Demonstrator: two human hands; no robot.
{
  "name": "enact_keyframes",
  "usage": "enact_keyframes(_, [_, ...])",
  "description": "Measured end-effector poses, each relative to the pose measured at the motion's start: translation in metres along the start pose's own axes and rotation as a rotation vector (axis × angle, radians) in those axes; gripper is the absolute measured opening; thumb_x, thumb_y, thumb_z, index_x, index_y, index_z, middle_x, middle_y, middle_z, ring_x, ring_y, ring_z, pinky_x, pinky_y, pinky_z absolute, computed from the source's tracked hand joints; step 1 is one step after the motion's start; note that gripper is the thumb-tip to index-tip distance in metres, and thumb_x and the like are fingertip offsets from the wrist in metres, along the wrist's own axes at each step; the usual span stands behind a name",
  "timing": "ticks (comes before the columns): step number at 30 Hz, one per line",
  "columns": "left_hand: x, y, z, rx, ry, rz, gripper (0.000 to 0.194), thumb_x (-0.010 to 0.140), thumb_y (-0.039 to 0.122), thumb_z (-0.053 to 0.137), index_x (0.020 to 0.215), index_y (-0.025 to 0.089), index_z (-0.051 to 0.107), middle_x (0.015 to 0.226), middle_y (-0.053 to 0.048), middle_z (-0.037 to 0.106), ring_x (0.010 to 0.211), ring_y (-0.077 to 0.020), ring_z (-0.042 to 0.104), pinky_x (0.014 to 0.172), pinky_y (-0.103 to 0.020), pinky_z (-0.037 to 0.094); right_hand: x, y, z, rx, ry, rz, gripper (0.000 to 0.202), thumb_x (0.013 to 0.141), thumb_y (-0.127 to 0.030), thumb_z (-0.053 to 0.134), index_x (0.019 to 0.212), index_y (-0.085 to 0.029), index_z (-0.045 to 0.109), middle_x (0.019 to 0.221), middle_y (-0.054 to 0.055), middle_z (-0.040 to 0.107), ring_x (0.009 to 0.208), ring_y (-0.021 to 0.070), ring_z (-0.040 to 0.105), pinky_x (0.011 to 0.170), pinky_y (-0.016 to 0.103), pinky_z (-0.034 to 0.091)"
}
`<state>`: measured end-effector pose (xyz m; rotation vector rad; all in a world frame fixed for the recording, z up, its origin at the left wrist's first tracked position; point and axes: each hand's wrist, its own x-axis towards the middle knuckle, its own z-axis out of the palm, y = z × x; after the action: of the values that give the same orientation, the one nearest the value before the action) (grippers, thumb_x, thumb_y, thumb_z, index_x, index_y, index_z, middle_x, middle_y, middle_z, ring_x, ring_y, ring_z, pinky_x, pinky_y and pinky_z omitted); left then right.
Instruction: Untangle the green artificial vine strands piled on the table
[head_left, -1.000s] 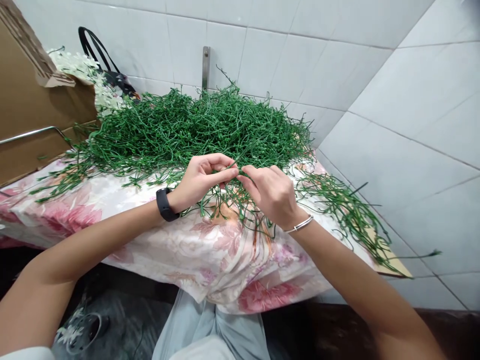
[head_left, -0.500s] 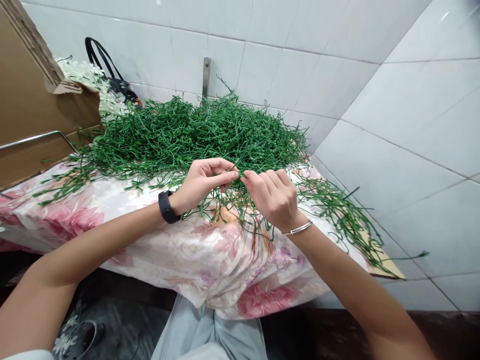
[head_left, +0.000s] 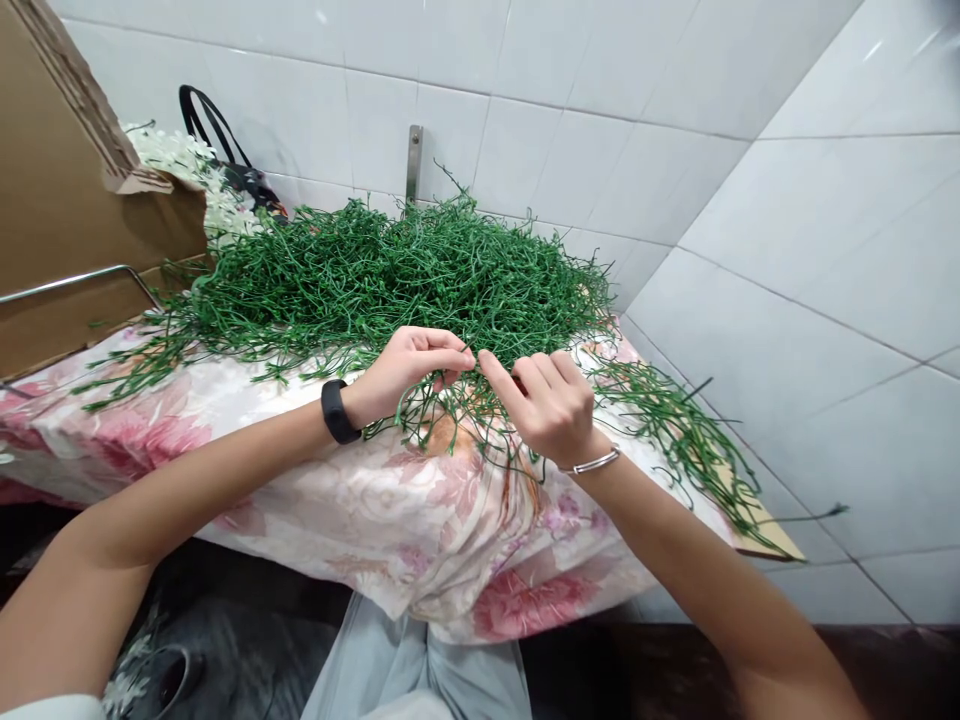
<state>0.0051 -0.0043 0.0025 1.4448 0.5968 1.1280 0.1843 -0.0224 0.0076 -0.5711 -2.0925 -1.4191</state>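
Green stems (head_left: 420, 275) pile beyond the left hand (head_left: 416, 370), its grip pinching one, a smaller bunch (head_left: 701, 450) rightward; I can't tell if the right hand (head_left: 551, 405) grips, or what's done.

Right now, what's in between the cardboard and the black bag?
White flowers! In the head view, they show between the cardboard and the black bag.

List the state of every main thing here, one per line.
Left hand, apparently pinching a green stem.
Right hand, forefinger extended, other visible fingers curled.
Stem heap, tangled.
Stems at right, loosely spread.
Floral cloth, creased, draped.
Cardboard, torn-edged.
White flowers, bunched.
Bag, handles up.
Wristband, worn.
Bracelet, worn.
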Motion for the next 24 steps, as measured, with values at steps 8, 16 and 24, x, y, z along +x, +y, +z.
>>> enact_keyframes(8, [0.000, -0.003, -0.003, 0.018, 0.013, 0.034, 0.013, 0.065, 0.023, 0.067, 0.063, 0.012, 0.061, 0.053, 0.003, 0.051, 0.047, -0.0033, 0.042, 0.043, -0.017, 0.030, -0.001, -0.008, 0.010, 0.079, -0.200, 0.115, 0.028, 0.090, -0.028, 0.036, 0.078, -0.011, 0.055, 0.051, 0.000, 0.047, 0.049, 0.0114, 0.039, 0.052, 0.028, 0.023])
enact_keyframes(16, [0.000, -0.003, -0.003, 0.026, 0.016, 0.023, 0.016, 0.061, 0.023, 0.071, 0.065, 0.012, 0.060, 0.056, 0.001, 0.058, 0.044, -0.0040, 0.047, 0.043, -0.017, 0.035, 0.003, -0.004, 0.006, 0.979, -0.522, 0.408, 0.045, 0.092, -0.037, 0.023, 0.071, -0.012, 0.055, 0.046, -0.003, 0.045, 0.041, 0.0062, 0.040, 0.046, 0.022, 0.029])
enact_keyframes(24, [-0.005, -0.002, 0.002, 0.071, 0.029, 0.085, 0.017, 0.062, 0.025, 0.071, 0.069, 0.012, 0.061, 0.062, 0.000, 0.060, 0.047, -0.0043, 0.048, 0.044, -0.017, 0.039, 0.005, 0.001, 0.005, 2.147, -0.624, 0.873, 0.044, 0.088, -0.035, 0.035, 0.058, -0.012, 0.058, 0.028, -0.007, 0.037, 0.026, 0.0027, 0.024, 0.037, 0.020, 0.020])
